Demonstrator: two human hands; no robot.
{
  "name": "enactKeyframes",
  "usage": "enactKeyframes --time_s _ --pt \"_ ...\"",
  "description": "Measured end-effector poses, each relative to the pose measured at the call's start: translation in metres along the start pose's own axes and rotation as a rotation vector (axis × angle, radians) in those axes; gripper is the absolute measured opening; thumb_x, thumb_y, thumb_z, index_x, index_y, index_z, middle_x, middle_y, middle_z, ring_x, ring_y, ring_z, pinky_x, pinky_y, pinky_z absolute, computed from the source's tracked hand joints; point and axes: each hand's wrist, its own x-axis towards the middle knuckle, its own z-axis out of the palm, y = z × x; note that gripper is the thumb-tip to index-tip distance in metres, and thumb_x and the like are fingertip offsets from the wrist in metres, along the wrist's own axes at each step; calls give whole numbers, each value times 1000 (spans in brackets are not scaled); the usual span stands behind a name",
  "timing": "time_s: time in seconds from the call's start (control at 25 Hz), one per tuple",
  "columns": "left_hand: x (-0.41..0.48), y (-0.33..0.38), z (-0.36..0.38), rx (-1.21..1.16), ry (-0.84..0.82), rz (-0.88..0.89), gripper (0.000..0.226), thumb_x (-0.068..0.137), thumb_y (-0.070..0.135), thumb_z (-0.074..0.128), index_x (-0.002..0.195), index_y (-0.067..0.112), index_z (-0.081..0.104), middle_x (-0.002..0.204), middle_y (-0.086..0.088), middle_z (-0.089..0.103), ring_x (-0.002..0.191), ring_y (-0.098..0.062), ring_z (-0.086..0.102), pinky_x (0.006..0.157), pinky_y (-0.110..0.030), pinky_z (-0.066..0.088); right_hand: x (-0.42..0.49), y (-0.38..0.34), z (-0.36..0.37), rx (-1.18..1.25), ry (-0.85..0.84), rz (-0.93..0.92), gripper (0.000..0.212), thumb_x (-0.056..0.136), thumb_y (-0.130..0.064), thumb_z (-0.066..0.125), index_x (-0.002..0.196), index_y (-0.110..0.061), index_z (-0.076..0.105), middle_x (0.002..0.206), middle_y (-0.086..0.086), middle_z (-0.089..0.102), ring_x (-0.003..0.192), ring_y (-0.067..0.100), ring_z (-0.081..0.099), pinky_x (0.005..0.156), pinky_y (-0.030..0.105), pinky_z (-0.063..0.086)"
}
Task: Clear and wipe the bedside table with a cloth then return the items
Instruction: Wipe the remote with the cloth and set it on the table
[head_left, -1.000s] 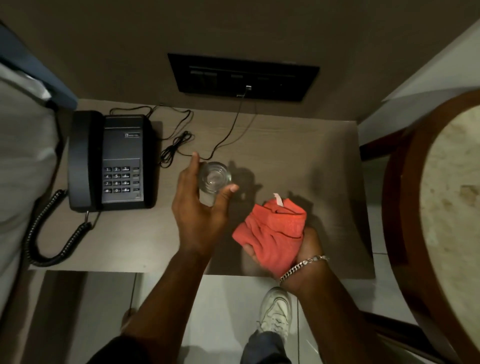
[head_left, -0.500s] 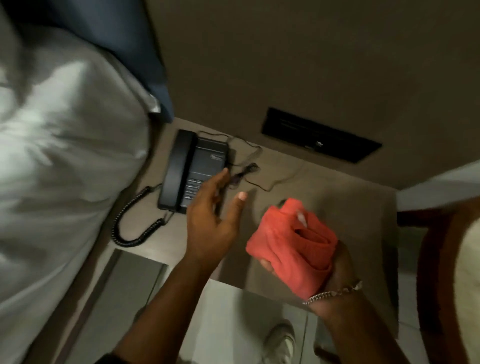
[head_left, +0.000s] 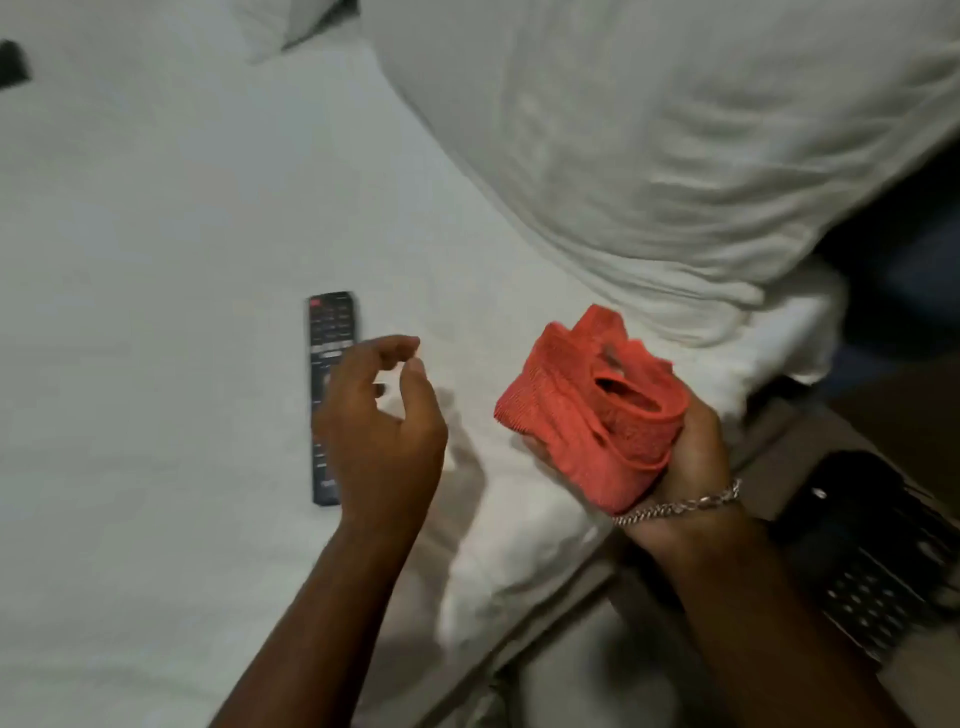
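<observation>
My left hand (head_left: 382, 431) hovers over the white bed, fingers curled and apart, holding nothing. It hangs just above the lower half of a black remote control (head_left: 331, 332) that lies flat on the sheet. My right hand (head_left: 693, 457), with a chain bracelet on the wrist, grips a bunched red cloth (head_left: 587, 410) over the bed's edge. A corner of the bedside table (head_left: 810, 447) shows at the right, with the black telephone (head_left: 872, 545) on it, blurred. The glass is out of view.
A large white pillow (head_left: 675, 130) fills the upper right of the bed. The white sheet (head_left: 130, 260) spreads to the left. A small dark object (head_left: 13, 62) lies at the far upper left edge.
The view has swung left from the bedside table to the bed. My left hand let go of the glass and moved over the remote. My right hand still holds the cloth.
</observation>
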Motion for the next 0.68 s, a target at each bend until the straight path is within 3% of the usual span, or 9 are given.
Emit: enactKeyframes --time_s 0.04,0.08,0.16,0.28,0.4,0.52,0.6,0.68 --pt "15 -17 -12 180 48 -15 24 85 21 59 107 13 64 106 1 64 98 -19 58 80 -23 40 15 12 13 -11 -101 53 32 78 -40 53 94 -23 75 107 3 75 106 27 66 102 58 42" --pt "29 -33 -22 354 29 -85 36 84 31 62 115 13 61 115 -5 61 108 -26 54 86 -30 39 23 16 24 -64 -98 113 33 71 -43 58 90 -24 77 108 2 75 106 26 67 100 58 44" --pt "49 -59 -36 578 -145 -300 62 78 50 69 125 13 53 125 -13 54 118 -34 49 91 -42 42 42 33 44 -127 -108 162 35 63 -44 63 87 -24 78 105 3 76 99 26 71 92 56 50" --pt "55 -69 -28 539 -273 -296 49 74 43 70 113 18 55 109 -7 61 100 -29 59 76 -32 41 52 49 59 -114 -109 168 36 71 -39 54 93 -20 75 106 5 74 97 26 70 81 47 57" --pt "54 -54 -14 448 -372 -324 44 70 27 70 111 21 56 98 2 66 84 -21 61 65 -25 41 49 45 58 -220 -73 -32 41 79 -27 52 114 -11 65 121 10 67 105 26 66 86 42 57" --pt "38 -37 -1 -75 -450 -501 40 68 12 73 107 17 62 95 -9 72 75 -19 69 53 -21 52 25 27 45 -745 0 -518 29 87 -22 57 112 -12 68 111 1 74 104 13 69 83 25 56" --pt "9 -14 21 -620 -673 -696 38 75 9 66 113 12 64 107 -23 71 84 -27 72 70 -36 60 0 8 23 -1143 64 -842 35 86 -25 59 118 -12 66 122 -4 69 115 11 63 96 27 50" --pt "-33 14 48 -1190 -926 -1001 34 98 23 49 126 9 63 120 -21 70 106 -28 68 95 -41 54 -23 -1 -8 -1513 74 -1011 45 85 -29 61 124 -8 61 135 0 54 129 21 52 110 37 40"
